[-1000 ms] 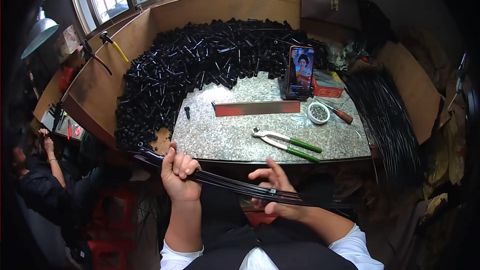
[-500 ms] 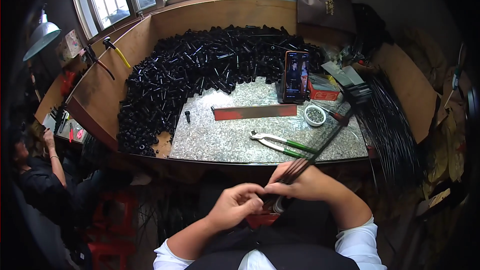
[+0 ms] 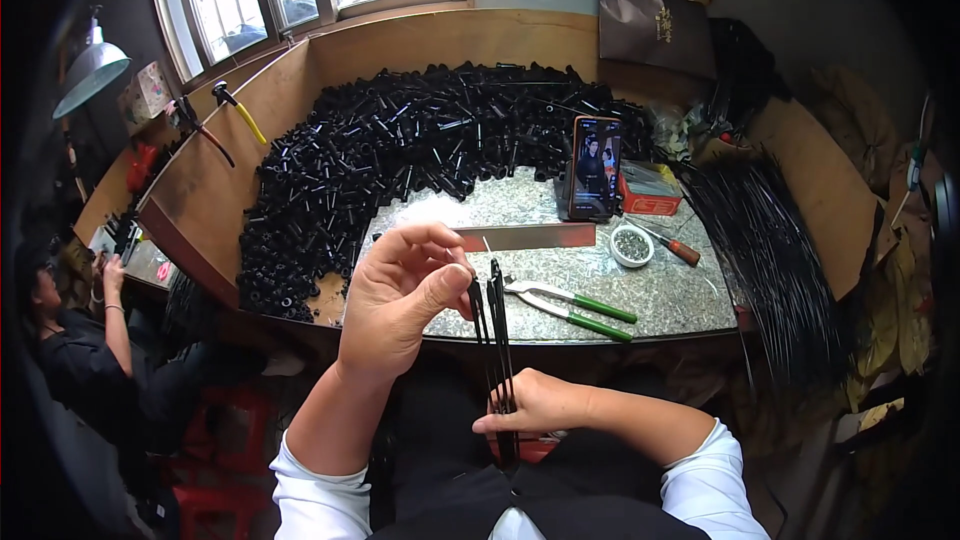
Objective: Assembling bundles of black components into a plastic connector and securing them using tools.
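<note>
My right hand (image 3: 543, 402) is closed round a bundle of thin black rods (image 3: 503, 350) that look like umbrella ribs. The bundle stands nearly upright before my lap, its upper ends over the table's front edge. My left hand (image 3: 395, 290) is raised beside those ends, thumb and forefinger pinching the tip of one rod set a little apart from the others. A short pale wire end shows just above the tips. Behind the bundle lie pincers with green handles (image 3: 590, 320). A flat metal bar (image 3: 545, 237) rests farther back, partly covered by my left hand.
Black tubular parts (image 3: 420, 130) are heaped along the wooden wall. To the right are a propped phone (image 3: 596, 165), a red box (image 3: 650, 202), a white bowl of small metal pieces (image 3: 631, 260), a screwdriver (image 3: 684, 253) and many black rods (image 3: 770, 250). Another person (image 3: 85, 340) sits left.
The rod bundle has swung from slanting toward the upper right to nearly upright. My left hand has risen from beside my right hand to the rod tips. My right hand has shifted slightly down and left.
</note>
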`<act>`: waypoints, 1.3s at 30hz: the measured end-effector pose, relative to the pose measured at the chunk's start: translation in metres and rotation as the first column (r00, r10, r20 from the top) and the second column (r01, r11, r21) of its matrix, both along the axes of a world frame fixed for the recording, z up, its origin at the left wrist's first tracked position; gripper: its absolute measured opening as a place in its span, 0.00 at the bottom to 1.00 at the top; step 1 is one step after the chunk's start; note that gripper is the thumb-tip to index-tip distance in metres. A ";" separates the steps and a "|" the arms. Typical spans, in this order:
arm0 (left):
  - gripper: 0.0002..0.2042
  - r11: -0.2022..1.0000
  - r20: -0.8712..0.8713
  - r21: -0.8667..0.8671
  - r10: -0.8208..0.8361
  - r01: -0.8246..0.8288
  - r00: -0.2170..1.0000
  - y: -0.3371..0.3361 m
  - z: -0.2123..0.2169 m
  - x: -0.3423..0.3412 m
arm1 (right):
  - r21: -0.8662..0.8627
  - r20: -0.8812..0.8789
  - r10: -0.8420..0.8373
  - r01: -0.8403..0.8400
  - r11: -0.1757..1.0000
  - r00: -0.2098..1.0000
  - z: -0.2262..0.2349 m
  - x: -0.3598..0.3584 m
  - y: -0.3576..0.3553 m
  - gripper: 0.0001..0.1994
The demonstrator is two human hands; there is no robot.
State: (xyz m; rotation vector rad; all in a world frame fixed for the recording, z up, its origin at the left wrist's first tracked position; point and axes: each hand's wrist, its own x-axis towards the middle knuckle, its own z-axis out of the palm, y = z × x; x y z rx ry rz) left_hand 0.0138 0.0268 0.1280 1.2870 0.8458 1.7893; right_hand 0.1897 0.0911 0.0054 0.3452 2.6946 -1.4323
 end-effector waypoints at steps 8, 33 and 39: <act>0.06 0.946 -0.001 -0.103 -0.308 0.306 0.951 0.004 0.008 0.003 | -0.227 -0.487 0.029 -0.159 0.961 0.873 0.092 0.003 0.033 0.13; 0.04 0.972 -0.146 -0.055 -0.236 0.230 0.961 0.011 0.003 -0.015 | -0.369 -0.496 -0.275 0.087 0.925 0.824 0.105 -0.008 0.035 0.04; 0.05 0.993 -0.243 -0.116 -0.031 0.003 0.969 0.012 0.005 -0.007 | -0.516 -0.431 -0.406 0.150 0.843 0.806 0.096 -0.015 0.032 0.03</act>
